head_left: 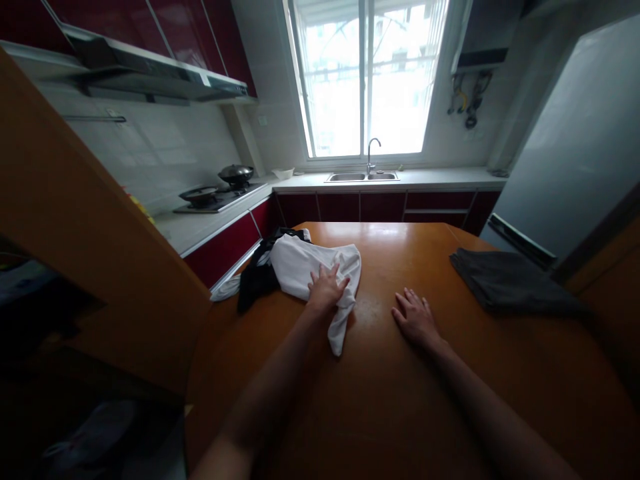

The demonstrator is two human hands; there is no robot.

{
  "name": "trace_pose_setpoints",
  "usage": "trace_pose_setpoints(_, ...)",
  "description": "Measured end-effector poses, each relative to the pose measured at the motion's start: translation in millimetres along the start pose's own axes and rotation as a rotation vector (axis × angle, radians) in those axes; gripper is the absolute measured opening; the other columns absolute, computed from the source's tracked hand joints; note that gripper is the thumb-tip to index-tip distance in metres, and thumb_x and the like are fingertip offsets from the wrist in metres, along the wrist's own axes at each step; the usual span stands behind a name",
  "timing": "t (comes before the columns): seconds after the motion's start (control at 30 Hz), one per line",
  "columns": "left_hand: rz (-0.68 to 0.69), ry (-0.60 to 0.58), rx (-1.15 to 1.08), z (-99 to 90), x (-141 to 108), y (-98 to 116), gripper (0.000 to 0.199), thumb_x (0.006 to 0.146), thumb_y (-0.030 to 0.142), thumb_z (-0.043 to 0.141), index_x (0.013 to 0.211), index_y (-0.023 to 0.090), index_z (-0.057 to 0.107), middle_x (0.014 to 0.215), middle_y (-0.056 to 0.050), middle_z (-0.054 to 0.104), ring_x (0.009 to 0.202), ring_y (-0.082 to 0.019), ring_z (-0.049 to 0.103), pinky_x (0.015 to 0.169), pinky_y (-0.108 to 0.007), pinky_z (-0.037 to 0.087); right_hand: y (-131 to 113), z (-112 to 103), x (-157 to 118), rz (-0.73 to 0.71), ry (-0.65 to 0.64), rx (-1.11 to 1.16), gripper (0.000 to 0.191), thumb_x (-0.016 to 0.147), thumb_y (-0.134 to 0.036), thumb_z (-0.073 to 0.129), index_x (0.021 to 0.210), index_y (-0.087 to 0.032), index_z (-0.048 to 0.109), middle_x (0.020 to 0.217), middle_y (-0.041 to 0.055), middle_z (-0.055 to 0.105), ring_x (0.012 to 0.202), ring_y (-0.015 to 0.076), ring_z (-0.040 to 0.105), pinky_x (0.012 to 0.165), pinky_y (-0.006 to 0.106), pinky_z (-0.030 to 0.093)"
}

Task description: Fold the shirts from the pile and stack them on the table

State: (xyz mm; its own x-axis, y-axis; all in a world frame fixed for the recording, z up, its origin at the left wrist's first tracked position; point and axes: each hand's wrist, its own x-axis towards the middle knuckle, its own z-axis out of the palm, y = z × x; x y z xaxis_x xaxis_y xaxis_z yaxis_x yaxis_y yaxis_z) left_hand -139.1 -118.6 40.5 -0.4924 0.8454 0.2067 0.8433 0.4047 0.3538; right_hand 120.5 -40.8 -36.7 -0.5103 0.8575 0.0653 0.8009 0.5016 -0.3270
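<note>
My left hand [326,288] rests with spread fingers on a crumpled white garment [295,263], whose narrow end trails toward me over the table. Beneath and behind that garment lie black clothes [257,283], with a pale piece of cloth [227,288] sticking out at the far left. My right hand [415,318] lies flat on the bare wood to the right, fingers stretched out and holding nothing. Farther right sits a folded dark grey cloth [510,280], apart from both hands. What kind of garment the white one is, I cannot tell.
The brown wooden table [380,400] has rounded corners. Beyond it runs a white counter with a double sink [350,177]. A gas stove [220,199] with two pans stands at the left, under a range hood [165,80]. A fridge [575,133] borders the right side.
</note>
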Motion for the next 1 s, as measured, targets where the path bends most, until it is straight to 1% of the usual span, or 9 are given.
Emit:
trace_pose_setpoints(0.07,-0.081,-0.03,0.033,18.3,-1,-2,0.071,0.088,0.064,0.056,0.152,0.034,0.043,0.16,-0.019,0.032,0.142,-0.052,0.03,0.103,-0.071,0.031,0,-1,0,0.003,-0.002,0.009,0.058,0.099,-0.045,0.041,0.149,-0.017,0.046,0.163,0.0125,0.031,0.152,0.0248,0.022,0.122,0.047,0.012)
trace_pose_setpoints(0.17,-0.092,-0.076,0.096,36.0,-3,-7,0.071,0.088,0.063,0.054,0.15,0.032,0.045,0.162,-0.019,0.027,0.144,-0.057,0.021,0.106,-0.074,0.023,-1,-2,0,0.002,0.0,0.014,0.057,0.099,-0.044,0.042,0.149,-0.017,0.047,0.163,0.0128,0.031,0.152,0.0248,0.022,0.122,0.047,0.011)
trace_pose_setpoints(0.3,-0.061,-0.098,0.154,40.6,-5,-10,0.065,0.09,0.06,0.05,0.149,0.032,0.048,0.162,-0.016,0.029,0.146,-0.052,0.021,0.111,-0.07,0.021,-2,-3,-1,-0.002,0.007,0.033,0.057,0.098,-0.043,0.044,0.148,-0.017,0.048,0.162,0.0138,0.032,0.151,0.0259,0.022,0.122,0.049,0.012)
trace_pose_setpoints(0.47,0.005,-0.139,0.183,42.3,-17,6,0.065,0.09,0.061,0.049,0.149,0.035,0.046,0.164,-0.011,0.028,0.147,-0.051,0.018,0.112,-0.069,0.021,0,4,2,-0.014,0.103,0.148,0.053,0.095,-0.04,0.047,0.141,-0.016,0.056,0.158,0.0155,0.04,0.148,0.0286,0.03,0.121,0.052,0.015)
trace_pose_setpoints(0.63,0.27,-0.229,0.111,52.4,-41,28,0.066,0.09,0.059,0.053,0.15,0.033,0.044,0.165,-0.011,0.026,0.147,-0.052,0.017,0.113,-0.07,0.018,16,1,9,0.024,0.438,0.474,0.046,0.094,-0.031,0.038,0.124,-0.01,0.065,0.136,0.0188,0.061,0.13,0.026,0.054,0.113,0.043,0.038)
trace_pose_setpoints(0.77,0.645,-0.423,-0.02,49.0,-47,37,0.063,0.088,0.053,0.062,0.147,0.038,0.048,0.167,-0.003,0.022,0.15,-0.048,0.011,0.117,-0.065,0.015,34,-14,8,-0.084,0.678,0.448,0.038,0.09,-0.023,0.039,0.112,-0.01,0.068,0.127,0.0184,0.065,0.127,0.0264,0.054,0.112,0.045,0.038)
trace_pose_setpoints(0.83,0.81,-0.578,-0.094,40.3,-40,35,0.063,0.086,0.051,0.067,0.145,0.042,0.05,0.167,0.001,0.021,0.152,-0.043,0.007,0.12,-0.061,0.014,40,-20,5,-0.117,0.692,0.384,0.036,0.088,-0.019,0.041,0.109,-0.012,0.069,0.126,0.0169,0.066,0.128,0.0262,0.053,0.113,0.045,0.036)
trace_pose_setpoints(0.9,0.876,-0.713,-0.115,28.7,-30,28,0.062,0.084,0.048,0.072,0.142,0.044,0.053,0.167,0.003,0.02,0.153,-0.04,0.003,0.121,-0.06,0.013,43,-22,2,-0.111,0.654,0.322,0.035,0.087,-0.016,0.042,0.107,-0.014,0.071,0.125,0.0155,0.066,0.126,0.026,0.053,0.113,0.044,0.036)
trace_pose_setpoints(1.0,0.764,-0.746,-0.009,12.1,-12,15,0.06,0.084,0.037,0.073,0.14,0.044,0.055,0.167,0.0,0.019,0.153,-0.04,0.005,0.118,-0.067,0.01,41,-17,-1,-0.068,0.538,0.241,0.034,0.088,-0.018,0.045,0.109,-0.015,0.071,0.128,0.0145,0.064,0.125,0.0256,0.052,0.112,0.041,0.037)
